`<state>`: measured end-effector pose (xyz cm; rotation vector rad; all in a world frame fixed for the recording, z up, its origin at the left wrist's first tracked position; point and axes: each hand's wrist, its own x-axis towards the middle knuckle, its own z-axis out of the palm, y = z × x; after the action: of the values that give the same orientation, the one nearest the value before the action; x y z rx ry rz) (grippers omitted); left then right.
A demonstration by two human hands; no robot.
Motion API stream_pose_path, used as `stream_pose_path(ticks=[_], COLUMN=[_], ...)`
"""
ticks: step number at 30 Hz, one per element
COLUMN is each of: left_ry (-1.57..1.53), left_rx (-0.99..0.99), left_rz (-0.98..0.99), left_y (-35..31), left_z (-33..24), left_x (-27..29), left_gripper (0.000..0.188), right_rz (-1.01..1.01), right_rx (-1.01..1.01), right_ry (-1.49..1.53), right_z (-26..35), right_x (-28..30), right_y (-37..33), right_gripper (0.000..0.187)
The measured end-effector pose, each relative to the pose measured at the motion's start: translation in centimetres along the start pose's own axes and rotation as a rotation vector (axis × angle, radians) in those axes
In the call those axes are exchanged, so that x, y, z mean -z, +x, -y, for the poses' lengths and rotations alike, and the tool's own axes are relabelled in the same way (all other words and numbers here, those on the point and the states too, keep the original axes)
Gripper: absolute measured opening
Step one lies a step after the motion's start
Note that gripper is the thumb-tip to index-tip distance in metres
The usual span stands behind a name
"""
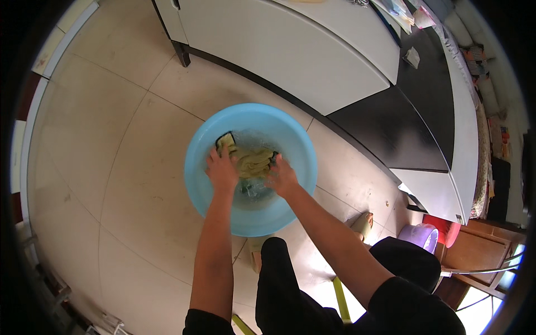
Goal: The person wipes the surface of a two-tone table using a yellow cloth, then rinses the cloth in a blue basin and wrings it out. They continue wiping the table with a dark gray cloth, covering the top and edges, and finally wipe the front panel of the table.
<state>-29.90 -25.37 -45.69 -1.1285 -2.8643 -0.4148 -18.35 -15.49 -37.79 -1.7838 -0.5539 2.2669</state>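
Note:
A wet yellow-green cloth (254,162) with dark edging lies bunched in the water of a light blue basin (195,187). My left hand (222,169) grips the cloth's left end, near a corner that stands up above the water. At the opposite end, my right hand (282,176) has its fingers curled at the dark edge of the cloth, partly in the water. Something dark green shows blurred under the water below the cloth; its kind cannot be made out.
The basin stands on a beige tiled floor (134,167). Beyond it runs a white and black cabinet (290,53) on dark legs. A purple bucket (419,237) and a red stool-like thing (446,230) are at the right. My feet and knees are close behind the basin.

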Motion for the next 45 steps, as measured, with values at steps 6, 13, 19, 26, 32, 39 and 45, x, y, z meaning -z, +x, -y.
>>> stream_pose_path(ticks=[6, 13, 19, 26, 32, 39, 45], left_ry=[-1.241, -1.035, -0.416, 0.110, -1.600, -1.497, -0.588], left_rx=[0.720, 0.074, -0.011, 0.101, 0.545, 0.320, -0.061], left_rz=[0.944, 0.563, 0.166, 0.208, 0.851, 0.768, 0.126], left_y=[-0.1, -0.9, 1.6, 0.1, -1.9, 1.4, 2.5], left_z=[-5.8, -11.0, -7.7, -1.8, -3.3, -9.6, -9.7], left_x=[2.2, 8.7, 8.2, 3.7, 0.4, 9.8, 8.3], left_gripper=[0.040, 0.039, 0.037, 0.037, 0.034, 0.024, 0.029], right_rz=[0.069, 0.266, 0.401, 0.012, 0.083, 0.312, 0.234], right_rx=[-0.205, 0.055, 0.076, -0.015, -0.204, -0.087, -0.051], right_ry=[0.205, 0.244, -0.123, -0.077, -0.038, 0.045, -0.082], right_z=[-2.0, 1.1, 1.0, 1.2, -0.9, 3.5, 4.7], right_x=[1.7, 2.7, 0.9, 1.6, 0.8, 1.2, -3.0], right_y=[2.6, 3.6, 0.5, 0.9, 2.4, 4.4, 2.0], right_gripper=[0.056, 0.038, 0.038, 0.052, 0.064, 0.042, 0.039])
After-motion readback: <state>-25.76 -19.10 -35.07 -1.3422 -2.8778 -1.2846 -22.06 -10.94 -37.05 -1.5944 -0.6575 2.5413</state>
